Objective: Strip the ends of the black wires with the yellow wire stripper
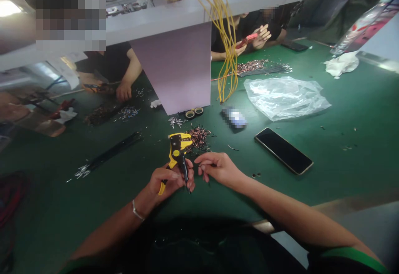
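Note:
My left hand (170, 179) is wrapped round the handles of a yellow and black wire stripper (177, 152), its jaws pointing up and away from me. To the right of the tool, my right hand (220, 168) is closed in a pinch; whatever lies between its fingertips is too small to make out. Just beyond the stripper lies a heap of short copper-ended wire pieces (199, 137). A small pile of silvery bits (176, 122) sits behind it, next to two rolls of black tape (193, 112). A bundle of black wires (112, 153) with bright ends lies to the left.
A phone (284, 151) and a clear plastic bag (285, 98) lie on the green table (349, 170) at the right. Yellow wires (229, 53) hang from the shelf (149, 22) above a pale panel (187, 70). Co-workers' hands (124, 91) work across the table.

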Demonstrator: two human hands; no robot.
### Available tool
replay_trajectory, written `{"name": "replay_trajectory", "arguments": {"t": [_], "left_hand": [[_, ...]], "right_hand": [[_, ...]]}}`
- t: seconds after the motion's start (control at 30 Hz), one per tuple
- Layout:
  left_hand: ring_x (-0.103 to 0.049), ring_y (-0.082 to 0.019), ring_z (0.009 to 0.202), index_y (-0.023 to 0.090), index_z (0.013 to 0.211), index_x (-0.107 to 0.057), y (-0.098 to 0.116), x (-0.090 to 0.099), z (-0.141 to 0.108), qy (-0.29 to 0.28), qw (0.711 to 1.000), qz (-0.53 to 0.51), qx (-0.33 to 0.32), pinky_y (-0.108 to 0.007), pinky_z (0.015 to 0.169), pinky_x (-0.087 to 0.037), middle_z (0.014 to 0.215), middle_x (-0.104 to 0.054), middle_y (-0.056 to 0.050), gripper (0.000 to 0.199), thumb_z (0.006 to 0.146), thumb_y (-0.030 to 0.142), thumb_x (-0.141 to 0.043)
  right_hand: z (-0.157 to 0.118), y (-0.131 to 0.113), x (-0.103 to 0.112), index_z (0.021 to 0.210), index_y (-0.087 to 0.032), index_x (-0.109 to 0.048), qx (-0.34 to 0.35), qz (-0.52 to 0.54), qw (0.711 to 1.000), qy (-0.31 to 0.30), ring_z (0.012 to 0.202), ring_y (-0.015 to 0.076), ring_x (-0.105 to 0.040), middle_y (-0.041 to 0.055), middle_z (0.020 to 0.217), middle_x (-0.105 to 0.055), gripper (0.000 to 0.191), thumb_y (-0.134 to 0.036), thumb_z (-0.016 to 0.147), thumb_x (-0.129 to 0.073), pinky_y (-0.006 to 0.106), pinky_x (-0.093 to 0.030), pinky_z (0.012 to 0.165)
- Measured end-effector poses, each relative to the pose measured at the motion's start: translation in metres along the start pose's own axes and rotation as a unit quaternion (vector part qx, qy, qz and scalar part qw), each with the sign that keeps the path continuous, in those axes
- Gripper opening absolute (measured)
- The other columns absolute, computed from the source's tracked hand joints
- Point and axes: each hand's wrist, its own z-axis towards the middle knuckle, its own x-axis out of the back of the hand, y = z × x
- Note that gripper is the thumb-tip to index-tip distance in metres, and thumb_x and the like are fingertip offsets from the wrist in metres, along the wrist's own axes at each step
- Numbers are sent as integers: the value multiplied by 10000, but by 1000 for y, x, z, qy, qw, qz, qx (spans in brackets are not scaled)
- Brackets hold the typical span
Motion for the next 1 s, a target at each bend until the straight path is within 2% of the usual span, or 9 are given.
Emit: {"name": "replay_trajectory", "arguments": {"t": [0.17,0.3,0.47,0.77,1.0], "left_hand": [[-659,-253,728,95,1053,-652,0,-1,-3,18,999,14,-26,-411,703,-510,838,-704,-133,421,641,172,-610],[-663,-261,734,96,1038,-658,4,0,-5,36,998,31,-33,-429,715,-513,861,-712,-136,416,626,146,-620],[-666,-263,728,93,1033,-669,8,-2,-5,43,997,47,-51,-430,707,-519,841,-715,-131,426,612,135,-617],[-692,-276,726,92,994,-672,11,-8,-4,27,995,70,-62,-448,709,-537,849,-729,-132,395,602,124,-637],[-670,-259,736,107,1035,-677,7,-7,-6,-16,993,99,-69,-458,724,-538,873,-713,-129,402,634,138,-669]], "right_hand": [[2,2,1,883,-191,-683,-20,4,1000,-3,444,91,-575,-39,629,-681,185,-220,705,-640,249,-456,495],[7,2,3,761,-173,-687,-50,10,999,3,400,88,-553,-38,540,-658,119,-247,670,-702,223,-431,443],[10,-1,8,684,-152,-713,-74,38,996,24,375,81,-532,-32,497,-651,147,-274,624,-767,212,-422,411],[9,-9,16,615,-170,-714,-77,49,995,38,374,95,-529,-18,448,-619,150,-270,601,-826,219,-396,379],[4,-26,23,603,-174,-720,-24,86,989,116,344,85,-499,-31,390,-565,159,-275,591,-842,207,-307,345]]}}
